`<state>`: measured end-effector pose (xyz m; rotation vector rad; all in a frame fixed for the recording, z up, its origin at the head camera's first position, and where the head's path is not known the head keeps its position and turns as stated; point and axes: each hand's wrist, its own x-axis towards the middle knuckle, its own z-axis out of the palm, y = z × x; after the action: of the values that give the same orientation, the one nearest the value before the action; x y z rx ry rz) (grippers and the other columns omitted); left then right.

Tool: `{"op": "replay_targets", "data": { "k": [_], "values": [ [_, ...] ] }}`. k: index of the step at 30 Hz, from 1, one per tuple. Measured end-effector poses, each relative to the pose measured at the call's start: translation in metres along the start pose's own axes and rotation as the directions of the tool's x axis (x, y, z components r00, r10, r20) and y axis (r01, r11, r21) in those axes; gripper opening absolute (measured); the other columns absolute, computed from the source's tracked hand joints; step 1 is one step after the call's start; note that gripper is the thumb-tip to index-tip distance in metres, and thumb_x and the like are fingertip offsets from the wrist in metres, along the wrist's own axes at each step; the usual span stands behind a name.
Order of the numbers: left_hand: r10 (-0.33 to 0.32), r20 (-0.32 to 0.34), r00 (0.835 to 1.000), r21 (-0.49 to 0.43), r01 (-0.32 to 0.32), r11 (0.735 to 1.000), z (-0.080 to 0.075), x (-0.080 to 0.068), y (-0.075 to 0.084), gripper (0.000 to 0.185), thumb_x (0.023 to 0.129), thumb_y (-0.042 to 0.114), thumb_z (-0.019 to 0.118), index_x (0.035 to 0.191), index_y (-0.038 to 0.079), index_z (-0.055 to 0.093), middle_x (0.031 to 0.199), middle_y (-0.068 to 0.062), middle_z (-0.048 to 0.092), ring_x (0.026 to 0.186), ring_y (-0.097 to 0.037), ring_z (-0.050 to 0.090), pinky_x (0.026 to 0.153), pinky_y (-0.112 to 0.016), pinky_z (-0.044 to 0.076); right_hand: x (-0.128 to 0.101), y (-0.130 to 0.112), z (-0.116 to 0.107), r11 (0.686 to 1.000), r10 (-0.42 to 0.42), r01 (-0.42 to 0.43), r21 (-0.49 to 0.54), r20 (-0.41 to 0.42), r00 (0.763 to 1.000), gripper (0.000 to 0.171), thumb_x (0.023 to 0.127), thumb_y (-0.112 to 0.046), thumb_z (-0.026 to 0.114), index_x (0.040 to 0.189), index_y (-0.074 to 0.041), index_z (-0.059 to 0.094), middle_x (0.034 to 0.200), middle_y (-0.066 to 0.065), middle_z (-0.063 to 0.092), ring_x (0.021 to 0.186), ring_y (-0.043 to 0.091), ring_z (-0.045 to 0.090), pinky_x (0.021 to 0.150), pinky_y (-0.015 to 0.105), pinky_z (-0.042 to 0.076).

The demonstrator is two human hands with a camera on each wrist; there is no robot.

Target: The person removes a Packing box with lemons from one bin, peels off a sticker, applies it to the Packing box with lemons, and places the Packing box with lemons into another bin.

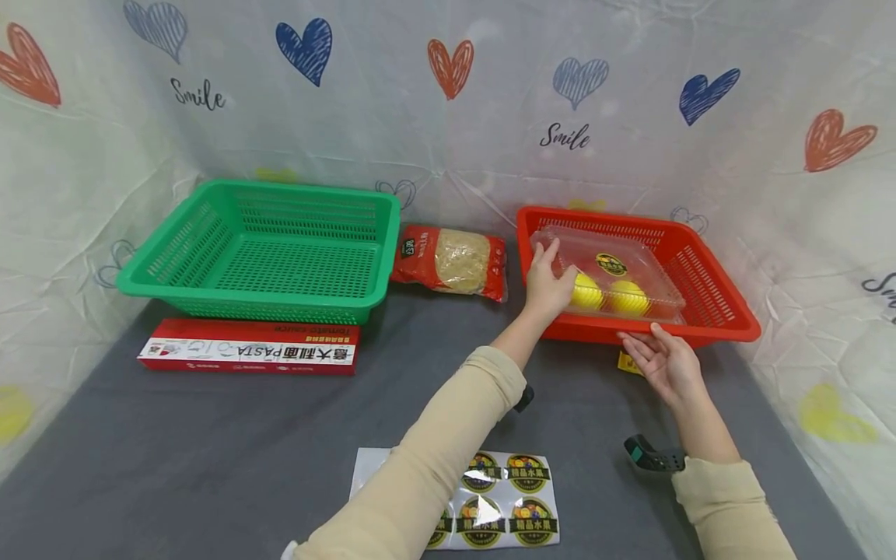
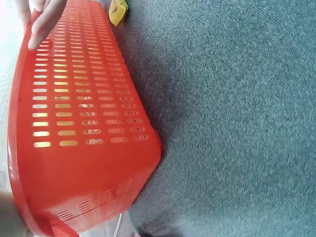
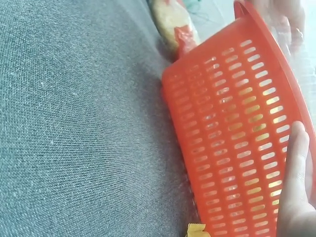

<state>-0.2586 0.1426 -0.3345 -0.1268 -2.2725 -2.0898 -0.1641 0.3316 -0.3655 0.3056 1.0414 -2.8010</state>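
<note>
A clear plastic box (image 1: pixel 647 272) with a round fruit sticker on its lid sits inside the red basket (image 1: pixel 728 307). Two yellow round fruits (image 1: pixel 628 298) show through its front. My left hand (image 1: pixel 548 289) holds the box at its left end, thumb toward the front. At the basket's front rim, my right hand (image 1: pixel 668 365) touches the rim with its fingers extended and the palm turned partly up. The right wrist view shows a finger (image 3: pixel 297 158) lying along the basket's outer wall. How far the left fingers wrap the box is partly hidden.
A green basket (image 1: pixel 255 303) stands at the left behind a red pasta box (image 1: pixel 248 346). Between the baskets lies a red noodle bag (image 1: pixel 455 260). A sticker sheet (image 1: pixel 504 498) lies in front, and a small yellow packet (image 1: pixel 628 363) pokes out by the red basket.
</note>
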Motion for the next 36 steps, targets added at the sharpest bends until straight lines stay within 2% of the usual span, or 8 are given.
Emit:
{"op": "replay_targets", "data": {
  "k": [5, 13, 21, 26, 28, 31, 36],
  "values": [
    [0.002, 0.011, 1.000, 0.053, -0.003, 0.999, 0.0018, 0.0009, 0.0002, 0.053, 0.089, 0.014, 0.058, 0.139, 0.012, 0.040, 0.149, -0.008, 0.023, 0.134, -0.022, 0.025, 0.100, -0.030, 0.034, -0.0001, -0.0007, 0.0004, 1.000, 0.007, -0.007, -0.001, -0.018, 1.000, 0.049, 0.095, -0.014, 0.048, 0.136, -0.017, 0.021, 0.099, 0.015, 0.066, 0.091, 0.032, 0.064, 0.088, 0.037, 0.044],
    [0.005, 0.013, 1.000, 0.148, -0.006, 0.989, 0.0048, 0.0039, 0.0018, 0.051, 0.090, 0.015, 0.056, 0.138, 0.011, 0.041, 0.148, -0.009, 0.025, 0.134, -0.024, 0.026, 0.103, -0.032, 0.030, -0.0003, -0.0015, 0.0010, 1.000, 0.011, -0.011, 0.003, -0.030, 0.999, 0.045, 0.094, -0.013, 0.049, 0.132, -0.018, 0.024, 0.099, 0.015, 0.065, 0.091, 0.032, 0.064, 0.088, 0.037, 0.044],
    [0.067, -0.082, 0.994, 0.160, -0.053, 0.986, 0.0079, 0.0005, 0.0000, 0.049, 0.087, 0.021, 0.063, 0.132, 0.008, 0.049, 0.138, -0.008, 0.043, 0.127, -0.019, 0.038, 0.100, -0.026, 0.034, -0.0009, -0.0022, 0.0009, 1.000, 0.021, -0.021, 0.005, -0.037, 0.999, 0.046, 0.095, -0.014, 0.048, 0.132, -0.021, 0.021, 0.098, 0.014, 0.065, 0.091, 0.032, 0.064, 0.087, 0.036, 0.046],
    [0.117, -0.125, 0.985, 0.213, -0.088, 0.973, 0.0091, -0.0009, -0.0013, 0.044, 0.085, 0.023, 0.066, 0.125, 0.007, 0.056, 0.126, -0.005, 0.054, 0.118, -0.016, 0.046, 0.097, -0.023, 0.037, 0.0008, -0.0016, -0.0010, 1.000, 0.024, -0.024, -0.001, -0.003, 1.000, 0.044, 0.096, -0.013, 0.045, 0.132, -0.019, 0.020, 0.098, 0.016, 0.063, 0.091, 0.033, 0.064, 0.089, 0.037, 0.044],
    [0.117, -0.104, 0.988, 0.255, -0.087, 0.963, 0.0086, -0.0008, -0.0008, 0.045, 0.084, 0.024, 0.066, 0.125, 0.008, 0.057, 0.126, -0.004, 0.055, 0.118, -0.016, 0.047, 0.097, -0.022, 0.037, 0.0009, -0.0016, -0.0018, 1.000, 0.024, -0.024, 0.003, 0.004, 1.000, 0.041, 0.096, -0.013, 0.045, 0.130, -0.018, 0.022, 0.099, 0.016, 0.063, 0.091, 0.033, 0.064, 0.089, 0.037, 0.044],
    [0.091, -0.018, 0.996, 0.334, -0.080, 0.939, 0.0067, -0.0011, 0.0012, 0.054, 0.081, 0.028, 0.069, 0.129, 0.009, 0.052, 0.128, -0.004, 0.051, 0.119, -0.016, 0.044, 0.097, -0.021, 0.037, 0.0004, -0.0020, -0.0027, 1.000, 0.020, -0.021, 0.014, 0.009, 1.000, 0.036, 0.096, -0.013, 0.045, 0.127, -0.016, 0.027, 0.099, 0.016, 0.063, 0.091, 0.034, 0.064, 0.088, 0.037, 0.045],
    [0.018, 0.110, 0.994, 0.480, -0.069, 0.875, 0.0042, -0.0022, 0.0041, 0.072, 0.077, 0.032, 0.073, 0.137, 0.010, 0.042, 0.133, -0.006, 0.045, 0.120, -0.016, 0.042, 0.097, -0.023, 0.037, 0.0002, -0.0018, -0.0036, 0.999, 0.028, -0.028, 0.020, 0.002, 1.000, 0.035, 0.094, -0.013, 0.048, 0.124, -0.015, 0.031, 0.099, 0.016, 0.064, 0.092, 0.033, 0.064, 0.087, 0.037, 0.046]
  ]
}}
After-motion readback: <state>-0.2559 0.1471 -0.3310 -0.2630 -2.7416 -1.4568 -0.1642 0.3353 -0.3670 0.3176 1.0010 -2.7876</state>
